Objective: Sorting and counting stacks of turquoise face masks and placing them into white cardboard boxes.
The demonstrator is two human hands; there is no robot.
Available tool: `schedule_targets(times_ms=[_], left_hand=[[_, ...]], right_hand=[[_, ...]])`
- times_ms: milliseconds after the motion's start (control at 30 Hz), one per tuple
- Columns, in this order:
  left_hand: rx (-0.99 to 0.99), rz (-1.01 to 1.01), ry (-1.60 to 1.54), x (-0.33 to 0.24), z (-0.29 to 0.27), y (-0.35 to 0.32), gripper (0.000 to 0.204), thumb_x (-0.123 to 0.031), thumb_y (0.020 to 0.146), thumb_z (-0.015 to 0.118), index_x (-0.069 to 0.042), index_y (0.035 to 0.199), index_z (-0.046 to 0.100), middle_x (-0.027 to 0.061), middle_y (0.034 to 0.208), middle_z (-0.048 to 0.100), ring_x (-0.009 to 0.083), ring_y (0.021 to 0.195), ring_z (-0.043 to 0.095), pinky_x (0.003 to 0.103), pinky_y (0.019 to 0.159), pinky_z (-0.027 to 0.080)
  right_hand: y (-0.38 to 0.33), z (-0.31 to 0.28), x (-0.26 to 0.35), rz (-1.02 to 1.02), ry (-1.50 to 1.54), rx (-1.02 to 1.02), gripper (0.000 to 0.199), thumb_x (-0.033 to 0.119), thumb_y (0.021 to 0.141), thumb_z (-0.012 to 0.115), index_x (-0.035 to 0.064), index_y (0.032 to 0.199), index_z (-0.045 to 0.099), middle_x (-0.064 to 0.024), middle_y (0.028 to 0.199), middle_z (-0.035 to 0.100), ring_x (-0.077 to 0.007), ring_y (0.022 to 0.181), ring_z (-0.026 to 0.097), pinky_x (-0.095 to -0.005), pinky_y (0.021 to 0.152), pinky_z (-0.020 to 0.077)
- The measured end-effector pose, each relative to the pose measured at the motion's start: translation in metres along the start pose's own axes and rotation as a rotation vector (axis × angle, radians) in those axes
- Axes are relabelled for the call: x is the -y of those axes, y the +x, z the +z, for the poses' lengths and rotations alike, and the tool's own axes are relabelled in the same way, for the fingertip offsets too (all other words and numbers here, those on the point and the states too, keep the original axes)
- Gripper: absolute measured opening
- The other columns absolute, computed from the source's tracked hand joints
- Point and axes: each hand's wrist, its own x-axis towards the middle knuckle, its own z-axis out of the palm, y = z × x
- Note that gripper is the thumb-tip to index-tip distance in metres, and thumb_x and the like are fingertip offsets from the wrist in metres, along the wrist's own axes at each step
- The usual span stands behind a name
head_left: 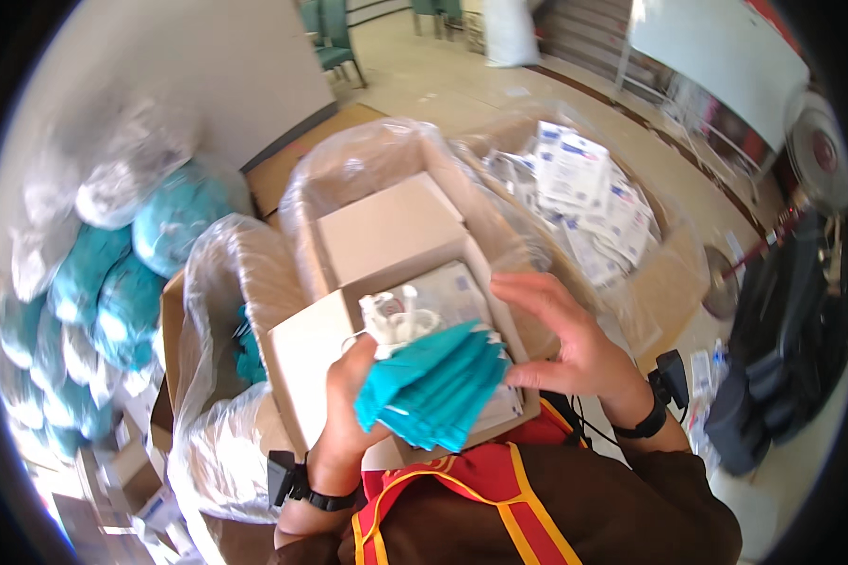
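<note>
Masks (438,386), a teal stack fanned out with white ear loops bunched at the far end, sit in the person's left hand (344,414), which grasps the stack from below, fingers curled up around its left edge. The right hand (575,344) is released, fingers spread flat, its fingertips resting against the right side of the stack. The stack hangs just above an open small box (391,282) whose flaps stand out to the left and far side; flat white packets lie inside it under the masks. That box rests in a bigger carton (367,169) lined with clear plastic film. To the right, another plastic-lined carton holds a heap of white pouches (589,193) with blue print. To the left stands a third lined carton (226,311) with something teal down inside, and further left clear bags (104,292) stuffed with teal material are piled against the wall. Both wrists wear black bands. Green chairs (330,38) stand far off.
</note>
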Motion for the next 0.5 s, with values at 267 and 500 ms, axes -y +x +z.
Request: schedule_targets(times_ms=[267,500], left_hand=[[0.153,0.742,1.005,-0.026,0.007,-0.012,0.07,-0.013,0.072,0.079,-0.003,0.133,0.045,0.014,0.104,0.063,0.0292,0.097,0.065,0.033,0.083,0.05],[0.123,0.442,0.71,-0.018,-0.007,0.012,0.028,0.006,0.079,0.066,0.002,0.106,0.061,0.0055,0.094,0.064,0.0114,0.088,0.06,0.026,0.081,0.048]], right_hand=[[0.048,0.014,0.029,-0.391,-0.296,0.064,0.052,0.006,0.07,0.075,0.0082,0.12,0.062,-0.0145,0.134,0.049,-0.0336,0.123,0.049,-0.0414,0.102,0.0398],[0.06,-0.003,0.051,-0.016,0.095,-0.013,0.03,0.012,0.08,0.073,0.0014,0.106,0.061,-0.004,0.091,0.064,-0.0098,0.086,0.059,-0.0252,0.077,0.047]])
